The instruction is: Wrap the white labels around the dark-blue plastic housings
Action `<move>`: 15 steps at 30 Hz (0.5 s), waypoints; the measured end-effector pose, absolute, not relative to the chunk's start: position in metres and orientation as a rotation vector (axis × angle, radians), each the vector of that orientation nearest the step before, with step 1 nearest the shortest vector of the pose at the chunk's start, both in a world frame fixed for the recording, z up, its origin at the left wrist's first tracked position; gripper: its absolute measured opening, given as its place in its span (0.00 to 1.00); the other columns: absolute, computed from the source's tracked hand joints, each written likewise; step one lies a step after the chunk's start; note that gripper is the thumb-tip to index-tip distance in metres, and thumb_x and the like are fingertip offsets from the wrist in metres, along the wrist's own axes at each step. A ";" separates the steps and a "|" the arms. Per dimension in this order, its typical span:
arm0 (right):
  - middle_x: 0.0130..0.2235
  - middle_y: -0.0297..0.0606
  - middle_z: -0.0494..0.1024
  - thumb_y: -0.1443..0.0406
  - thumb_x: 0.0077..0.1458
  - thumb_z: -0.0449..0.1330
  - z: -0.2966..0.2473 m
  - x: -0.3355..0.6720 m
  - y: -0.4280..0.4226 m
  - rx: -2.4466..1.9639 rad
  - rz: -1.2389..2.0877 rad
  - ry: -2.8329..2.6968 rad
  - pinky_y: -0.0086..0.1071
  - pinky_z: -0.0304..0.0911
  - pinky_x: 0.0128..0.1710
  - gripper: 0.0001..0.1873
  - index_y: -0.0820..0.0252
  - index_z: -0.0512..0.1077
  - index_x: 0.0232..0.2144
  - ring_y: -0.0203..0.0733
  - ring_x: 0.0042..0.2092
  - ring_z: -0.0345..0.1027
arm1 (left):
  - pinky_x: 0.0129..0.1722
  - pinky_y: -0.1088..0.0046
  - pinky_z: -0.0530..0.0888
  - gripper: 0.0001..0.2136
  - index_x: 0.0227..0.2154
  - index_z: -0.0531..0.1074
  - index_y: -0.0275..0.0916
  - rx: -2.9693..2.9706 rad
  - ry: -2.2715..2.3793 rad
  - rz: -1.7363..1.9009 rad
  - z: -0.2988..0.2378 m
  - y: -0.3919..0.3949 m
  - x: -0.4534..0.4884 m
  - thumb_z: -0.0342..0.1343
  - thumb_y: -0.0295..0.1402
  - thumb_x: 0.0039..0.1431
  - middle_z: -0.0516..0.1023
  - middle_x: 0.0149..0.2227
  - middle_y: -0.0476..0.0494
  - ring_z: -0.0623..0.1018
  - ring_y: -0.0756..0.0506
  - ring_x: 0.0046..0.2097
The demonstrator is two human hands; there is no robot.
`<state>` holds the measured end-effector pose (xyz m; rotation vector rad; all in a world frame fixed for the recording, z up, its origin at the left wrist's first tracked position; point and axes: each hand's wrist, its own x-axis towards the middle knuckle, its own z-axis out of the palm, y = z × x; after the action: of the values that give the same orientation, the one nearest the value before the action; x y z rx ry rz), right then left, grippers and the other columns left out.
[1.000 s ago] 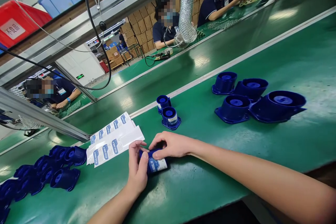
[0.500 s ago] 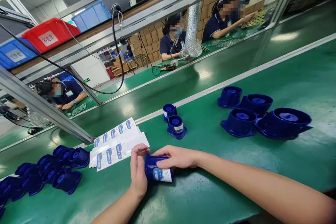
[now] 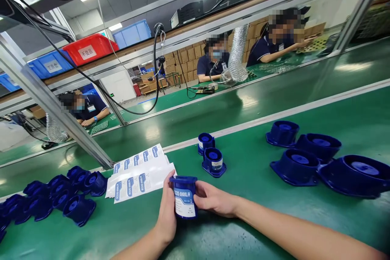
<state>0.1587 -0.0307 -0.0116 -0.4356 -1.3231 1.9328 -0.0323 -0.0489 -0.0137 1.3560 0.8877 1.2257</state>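
Head-worn camera: near, facing forward-down over green bench [image 3: 243,158], apparently tilted sideways.

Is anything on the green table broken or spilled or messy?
I see nothing broken or spilled. Only the label sheets look a bit untidy: they overlap crookedly, with uneven edges. The held blue part shows no visible damage.

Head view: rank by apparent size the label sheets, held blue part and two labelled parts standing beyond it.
1. Label sheets
2. Held blue part
3. Nearer standing part
4. Farther standing part
Nearness to the camera may explain the parts' order; true sizes unsure.
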 end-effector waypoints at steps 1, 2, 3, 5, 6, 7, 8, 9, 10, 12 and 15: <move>0.54 0.50 0.81 0.44 0.52 0.75 -0.012 0.158 -0.030 -0.446 1.892 -1.354 0.51 0.65 0.62 0.39 0.59 0.73 0.57 0.54 0.56 0.76 | 0.73 0.52 0.62 0.32 0.69 0.62 0.45 1.350 0.911 1.210 -0.012 -0.050 -0.032 0.46 0.60 0.71 0.67 0.69 0.37 0.64 0.35 0.72; 0.55 0.50 0.80 0.44 0.53 0.74 -0.012 0.157 -0.030 -0.459 1.853 -1.380 0.52 0.64 0.63 0.39 0.59 0.73 0.58 0.54 0.57 0.75 | 0.75 0.52 0.59 0.34 0.70 0.61 0.45 1.343 0.944 1.201 -0.010 -0.050 -0.032 0.45 0.60 0.71 0.66 0.70 0.37 0.62 0.35 0.73; 0.56 0.51 0.80 0.44 0.53 0.74 -0.012 0.157 -0.030 -0.471 1.814 -1.394 0.52 0.65 0.63 0.39 0.59 0.73 0.58 0.55 0.57 0.75 | 0.76 0.53 0.57 0.35 0.71 0.59 0.45 1.342 0.980 1.196 -0.009 -0.051 -0.032 0.45 0.61 0.70 0.64 0.72 0.38 0.61 0.35 0.74; 0.56 0.53 0.80 0.43 0.53 0.73 -0.014 0.155 -0.031 -0.498 1.747 -1.402 0.53 0.67 0.61 0.40 0.60 0.72 0.59 0.56 0.56 0.76 | 0.76 0.54 0.55 0.37 0.73 0.55 0.44 1.360 1.034 1.178 -0.007 -0.052 -0.031 0.43 0.63 0.70 0.60 0.74 0.38 0.60 0.35 0.74; 0.56 0.54 0.80 0.43 0.53 0.73 -0.015 0.154 -0.031 -0.515 1.728 -1.395 0.54 0.68 0.60 0.41 0.61 0.71 0.59 0.57 0.55 0.77 | 0.76 0.55 0.55 0.39 0.73 0.54 0.43 1.376 1.048 1.163 -0.007 -0.053 -0.031 0.42 0.63 0.70 0.59 0.74 0.38 0.59 0.36 0.74; 0.56 0.54 0.80 0.43 0.53 0.73 -0.016 0.153 -0.032 -0.533 1.711 -1.392 0.54 0.69 0.59 0.41 0.61 0.71 0.59 0.58 0.55 0.77 | 0.77 0.55 0.54 0.40 0.74 0.52 0.42 1.396 1.057 1.145 -0.006 -0.053 -0.031 0.41 0.64 0.69 0.57 0.75 0.37 0.59 0.35 0.75; 0.56 0.55 0.80 0.43 0.52 0.74 -0.016 0.152 -0.033 -0.555 1.694 -1.391 0.54 0.70 0.58 0.41 0.62 0.71 0.58 0.59 0.55 0.77 | 0.77 0.55 0.53 0.41 0.74 0.51 0.41 1.418 1.068 1.125 -0.006 -0.053 -0.032 0.40 0.64 0.69 0.56 0.75 0.36 0.58 0.35 0.75; 0.56 0.55 0.80 0.44 0.51 0.75 -0.017 0.151 -0.034 -0.581 1.678 -1.393 0.54 0.70 0.58 0.42 0.62 0.71 0.58 0.59 0.55 0.77 | 0.77 0.55 0.52 0.42 0.74 0.50 0.40 1.439 1.082 1.107 -0.005 -0.053 -0.033 0.39 0.65 0.69 0.54 0.76 0.35 0.56 0.35 0.76; 0.56 0.55 0.80 0.44 0.50 0.75 -0.016 0.150 -0.035 -0.608 1.664 -1.397 0.55 0.70 0.58 0.43 0.63 0.71 0.58 0.60 0.55 0.78 | 0.77 0.55 0.50 0.43 0.75 0.49 0.39 1.461 1.099 1.089 -0.005 -0.053 -0.034 0.39 0.65 0.69 0.51 0.77 0.34 0.54 0.35 0.76; 0.55 0.56 0.81 0.43 0.48 0.76 -0.015 0.148 -0.037 -0.663 1.634 -1.406 0.55 0.71 0.58 0.44 0.64 0.70 0.58 0.61 0.54 0.78 | 0.78 0.54 0.48 0.44 0.75 0.47 0.38 1.517 1.132 1.061 -0.006 -0.052 -0.037 0.38 0.65 0.69 0.49 0.77 0.33 0.51 0.35 0.77; 0.55 0.56 0.81 0.44 0.49 0.75 -0.011 0.145 -0.040 -0.739 1.571 -1.416 0.54 0.72 0.57 0.44 0.65 0.70 0.57 0.62 0.55 0.78 | 0.78 0.53 0.46 0.44 0.76 0.44 0.36 1.618 1.157 1.024 -0.007 -0.052 -0.040 0.38 0.64 0.70 0.50 0.77 0.31 0.50 0.35 0.78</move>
<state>0.1453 -0.0401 -0.0110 -0.7388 -1.4159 1.5708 -0.0396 -0.0520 -0.0067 1.6185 1.1566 1.0239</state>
